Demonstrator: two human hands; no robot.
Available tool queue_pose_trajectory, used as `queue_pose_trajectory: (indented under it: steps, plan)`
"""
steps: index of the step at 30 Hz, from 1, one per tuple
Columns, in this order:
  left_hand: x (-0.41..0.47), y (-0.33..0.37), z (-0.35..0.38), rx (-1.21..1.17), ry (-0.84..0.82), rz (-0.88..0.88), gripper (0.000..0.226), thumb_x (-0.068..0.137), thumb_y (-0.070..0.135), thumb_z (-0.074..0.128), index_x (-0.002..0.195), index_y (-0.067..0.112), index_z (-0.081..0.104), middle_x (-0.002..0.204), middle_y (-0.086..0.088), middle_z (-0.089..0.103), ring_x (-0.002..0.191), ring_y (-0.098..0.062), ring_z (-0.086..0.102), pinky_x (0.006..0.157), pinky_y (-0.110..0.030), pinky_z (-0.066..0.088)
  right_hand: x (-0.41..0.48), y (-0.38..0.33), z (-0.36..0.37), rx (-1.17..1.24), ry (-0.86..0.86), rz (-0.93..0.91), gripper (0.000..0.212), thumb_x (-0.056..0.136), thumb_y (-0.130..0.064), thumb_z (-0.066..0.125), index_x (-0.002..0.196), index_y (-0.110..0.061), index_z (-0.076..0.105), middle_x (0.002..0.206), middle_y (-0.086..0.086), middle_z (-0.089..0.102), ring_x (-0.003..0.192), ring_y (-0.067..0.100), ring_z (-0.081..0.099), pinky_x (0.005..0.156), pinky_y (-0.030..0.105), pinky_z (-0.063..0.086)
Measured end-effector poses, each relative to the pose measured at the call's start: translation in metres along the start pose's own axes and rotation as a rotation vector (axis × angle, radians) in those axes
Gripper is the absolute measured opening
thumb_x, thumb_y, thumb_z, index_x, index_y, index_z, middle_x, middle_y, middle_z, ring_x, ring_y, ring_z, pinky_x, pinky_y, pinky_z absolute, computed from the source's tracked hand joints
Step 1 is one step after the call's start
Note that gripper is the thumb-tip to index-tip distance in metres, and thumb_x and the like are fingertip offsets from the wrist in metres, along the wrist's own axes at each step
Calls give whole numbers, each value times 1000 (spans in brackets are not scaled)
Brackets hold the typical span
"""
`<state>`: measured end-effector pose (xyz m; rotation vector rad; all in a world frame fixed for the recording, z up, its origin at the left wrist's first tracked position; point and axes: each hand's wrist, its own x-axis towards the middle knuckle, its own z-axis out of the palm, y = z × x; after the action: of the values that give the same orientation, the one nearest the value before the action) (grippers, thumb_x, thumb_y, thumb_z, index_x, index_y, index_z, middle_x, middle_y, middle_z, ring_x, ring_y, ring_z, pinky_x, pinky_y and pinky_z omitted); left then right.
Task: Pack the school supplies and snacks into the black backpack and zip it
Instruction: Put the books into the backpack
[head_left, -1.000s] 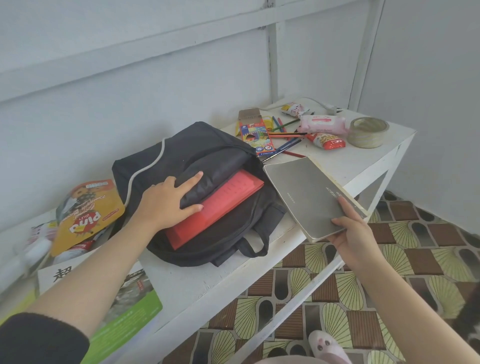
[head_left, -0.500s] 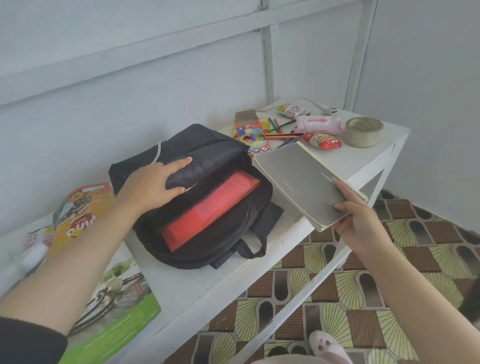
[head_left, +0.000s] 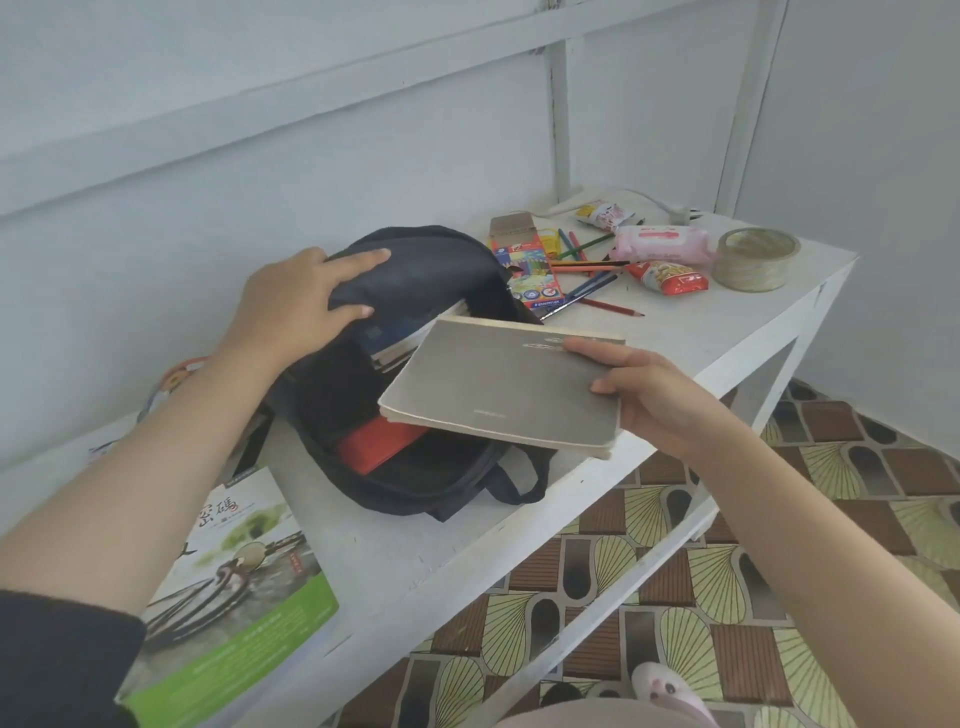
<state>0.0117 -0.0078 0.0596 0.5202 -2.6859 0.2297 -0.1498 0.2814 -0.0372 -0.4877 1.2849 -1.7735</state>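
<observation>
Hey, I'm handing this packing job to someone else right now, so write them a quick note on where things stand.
Hands: the left hand grips the top flap of the backpack and holds its mouth open. The right hand holds the grey notebook by one end over the opening, not yet inside.
Done: the red book and a few other books are in the backpack.
Left: slide the notebook in. Then pack the pencil box, loose pencils, wipes, red snack packet, yellow snack packet and green book from the table. Zip up.
</observation>
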Motion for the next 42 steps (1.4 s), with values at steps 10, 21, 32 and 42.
queue_pose_trajectory:
  steps: [10, 21, 32, 42]
  plan:
    - [4, -3, -12, -107, -146, 3, 61, 83, 36, 67, 134, 51, 37, 84, -4, 48, 78, -21, 47, 69, -31, 33, 68, 0, 67, 133, 88, 5, 55, 90, 16, 36, 142, -3, 37, 137, 13, 45, 114, 27, 52, 87, 37, 52]
    - [3, -2, -14, -111, -104, -26, 47, 89, 45, 53, 133, 52, 38, 82, -1, 45, 77, -18, 45, 67, -29, 29, 119, 5, 107, -489, 29, 13, 56, 88, 6, 55, 139, -9, 38, 89, 12, 58, 58, 13, 64, 54, 24, 57]
    - [3, -6, -12, -96, -83, -24, 45, 91, 44, 52, 133, 53, 37, 81, 2, 43, 75, -16, 43, 66, -28, 28, 104, 44, 123, -1700, 143, -260, 76, 94, -51, 35, 148, -3, 12, 155, 26, 2, 142, 41, 6, 115, 46, 11]
    - [1, -5, -13, -77, -83, -37, 46, 90, 44, 51, 132, 54, 37, 81, -1, 44, 73, -18, 46, 64, -27, 28, 142, 46, 119, -1710, -136, -291, 76, 96, -53, 29, 151, -12, -4, 155, 23, -13, 145, 32, -8, 117, 40, -2]
